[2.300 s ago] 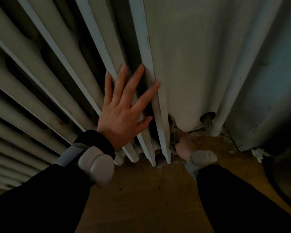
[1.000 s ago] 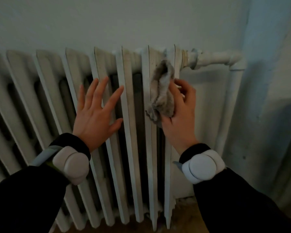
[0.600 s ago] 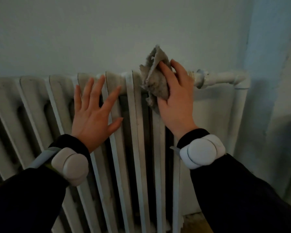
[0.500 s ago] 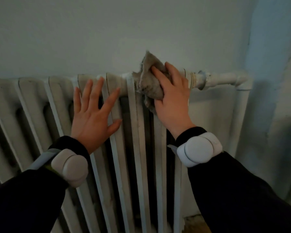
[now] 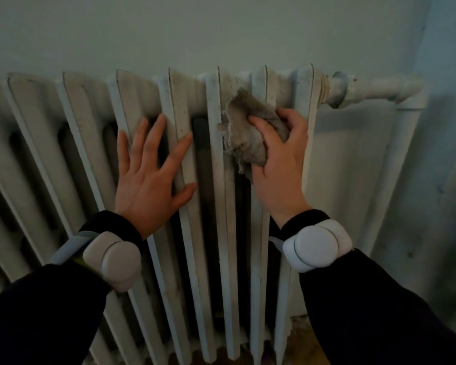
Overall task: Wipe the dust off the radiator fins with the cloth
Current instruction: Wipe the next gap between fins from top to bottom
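Head view: one white ribbed radiator [image 5: 84, 122] stands against a pale wall [image 5: 221, 30], with seven fin edges countable across its front. One painted pipe [image 5: 379, 88] leaves its upper right end. There is one crumpled grey cloth [image 5: 248, 138], pressed against the fins near the right end, just below their tops. Two hands show. The right hand [image 5: 279, 175] grips the cloth, fingers curled over it. The left hand [image 5: 148, 185] lies flat with its fingers spread on the fins just left of the cloth, not touching it. Two white wrist devices show, one on the left wrist [image 5: 111, 259] and one on the right [image 5: 316, 248].
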`<move>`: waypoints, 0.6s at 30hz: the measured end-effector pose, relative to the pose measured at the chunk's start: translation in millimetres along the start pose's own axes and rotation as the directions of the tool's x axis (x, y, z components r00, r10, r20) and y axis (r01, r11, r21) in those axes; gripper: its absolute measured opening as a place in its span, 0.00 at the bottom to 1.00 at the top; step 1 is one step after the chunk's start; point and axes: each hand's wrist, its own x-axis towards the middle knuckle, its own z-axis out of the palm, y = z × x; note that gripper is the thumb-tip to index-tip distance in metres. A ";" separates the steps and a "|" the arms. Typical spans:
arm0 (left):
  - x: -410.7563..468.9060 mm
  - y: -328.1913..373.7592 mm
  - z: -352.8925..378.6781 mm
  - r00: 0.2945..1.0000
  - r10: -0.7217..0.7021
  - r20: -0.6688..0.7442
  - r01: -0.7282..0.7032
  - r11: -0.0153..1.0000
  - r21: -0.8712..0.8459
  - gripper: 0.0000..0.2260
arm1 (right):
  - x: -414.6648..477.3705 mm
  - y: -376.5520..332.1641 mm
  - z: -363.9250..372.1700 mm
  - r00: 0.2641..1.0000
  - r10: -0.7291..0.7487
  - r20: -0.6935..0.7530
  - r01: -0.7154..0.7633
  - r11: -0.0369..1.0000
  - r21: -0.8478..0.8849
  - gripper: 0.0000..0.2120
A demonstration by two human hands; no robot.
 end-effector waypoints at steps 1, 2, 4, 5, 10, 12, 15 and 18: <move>-2.1 1.2 0.9 1.000 0.002 -0.004 -0.002 1.000 -0.005 0.33 | -4.3 1.5 0.4 1.000 0.007 0.004 -0.008 1.000 0.003 0.19; -4.6 2.5 2.2 1.000 0.003 -0.005 -0.003 1.000 -0.009 0.33 | -8.5 3.1 0.6 1.000 0.015 0.009 -0.015 1.000 0.006 0.20; -10.3 4.7 4.8 1.000 -0.001 -0.001 0.001 1.000 -0.009 0.36 | -16.5 6.2 0.5 1.000 0.022 0.021 -0.023 1.000 0.004 0.20; -13.1 5.8 6.2 1.000 -0.002 0.001 0.002 1.000 -0.008 0.37 | -20.4 8.0 0.7 0.999 0.026 0.027 -0.026 1.000 0.004 0.21; -24.0 10.5 10.9 1.000 -0.006 0.019 0.006 1.000 -0.002 0.38 | -36.0 11.9 2.2 0.998 0.047 0.044 -0.047 0.999 0.012 0.21; -26.3 11.3 12.3 1.000 -0.007 0.025 0.007 1.000 0.001 0.39 | -41.3 13.5 2.6 0.998 0.052 0.047 -0.053 0.998 0.016 0.21; -29.3 12.7 13.0 1.000 -0.007 0.030 0.007 1.000 -0.003 0.38 | -47.9 15.9 2.8 0.997 0.060 0.058 -0.062 0.998 0.027 0.20; -33.7 15.8 14.3 0.999 -0.010 0.043 0.010 1.000 -0.014 0.38 | -55.9 18.6 3.4 0.995 0.073 0.069 -0.076 0.996 0.045 0.20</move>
